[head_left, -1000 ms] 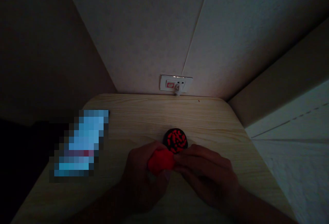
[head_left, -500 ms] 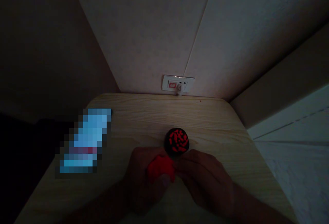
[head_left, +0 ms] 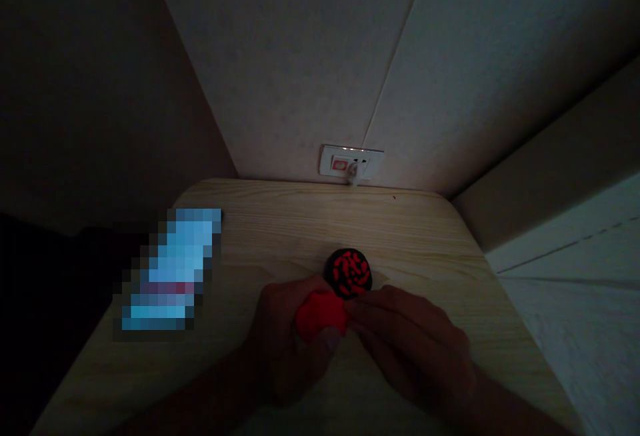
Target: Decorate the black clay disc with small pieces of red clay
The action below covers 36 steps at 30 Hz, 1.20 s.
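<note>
**Both hands meet on the red lump!**

And here we are in dim light, both bare hands low over the pale wooden surface [head_left: 280, 223]. The left hand [head_left: 287, 349] has its grip closed around the red lump [head_left: 320, 316], thumb laid over the near side. In comes the right hand [head_left: 420, 346] from the other side, fingers bunched, its grip closed in a pinch at the lump's right edge. What sits between those fingertips is too dark to make out!

Just beyond the lump, on the surface, lies the black disc [head_left: 349, 273], its top scattered with small red pieces. Over to the left, a lit screen [head_left: 175, 263], blurred into blocks, glows blue well apart from the hands. And at the back, low on the wall [head_left: 300, 76], there's the socket [head_left: 340, 164] with a plug [head_left: 353, 173] in it.
</note>
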### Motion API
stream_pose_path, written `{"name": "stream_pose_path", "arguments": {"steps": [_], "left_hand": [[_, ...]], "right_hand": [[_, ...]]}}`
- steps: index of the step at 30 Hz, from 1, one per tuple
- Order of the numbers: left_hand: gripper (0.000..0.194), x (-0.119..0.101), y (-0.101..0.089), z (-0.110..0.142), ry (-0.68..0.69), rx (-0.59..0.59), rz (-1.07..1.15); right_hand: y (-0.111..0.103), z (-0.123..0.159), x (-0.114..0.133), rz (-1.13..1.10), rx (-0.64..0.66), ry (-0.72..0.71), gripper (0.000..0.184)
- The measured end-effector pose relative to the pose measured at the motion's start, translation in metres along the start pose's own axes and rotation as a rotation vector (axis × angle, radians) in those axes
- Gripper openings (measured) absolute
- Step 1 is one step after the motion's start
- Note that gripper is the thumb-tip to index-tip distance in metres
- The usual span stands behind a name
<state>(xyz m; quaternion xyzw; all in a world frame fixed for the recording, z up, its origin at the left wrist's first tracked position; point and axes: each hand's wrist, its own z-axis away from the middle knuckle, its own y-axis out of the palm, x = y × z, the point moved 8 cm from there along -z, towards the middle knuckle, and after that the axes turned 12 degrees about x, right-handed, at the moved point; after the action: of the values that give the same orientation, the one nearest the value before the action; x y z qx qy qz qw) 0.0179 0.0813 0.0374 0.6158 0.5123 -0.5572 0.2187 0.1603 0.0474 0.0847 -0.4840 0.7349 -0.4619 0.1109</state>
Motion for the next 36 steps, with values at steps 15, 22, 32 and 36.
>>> {"name": "stream_pose_path", "arguments": {"steps": [15,22,32,36], "left_hand": [[0.023,0.000,-0.003,-0.001,-0.053,-0.106,-0.163],[0.035,-0.002,0.001,0.004,0.004,-0.100,-0.187],[0.016,-0.018,0.002,0.000,0.154,-0.084,-0.256],[0.015,-0.022,0.001,-0.001,0.168,-0.102,-0.282]], "right_hand": [[0.011,0.001,-0.016,-0.119,-0.003,0.153,0.020],[0.011,-0.001,-0.013,-0.228,0.026,0.150,0.016],[0.022,0.001,-0.017,-0.365,0.091,0.158,0.015],[0.022,0.001,-0.016,-0.369,0.092,0.136,0.017]]}}
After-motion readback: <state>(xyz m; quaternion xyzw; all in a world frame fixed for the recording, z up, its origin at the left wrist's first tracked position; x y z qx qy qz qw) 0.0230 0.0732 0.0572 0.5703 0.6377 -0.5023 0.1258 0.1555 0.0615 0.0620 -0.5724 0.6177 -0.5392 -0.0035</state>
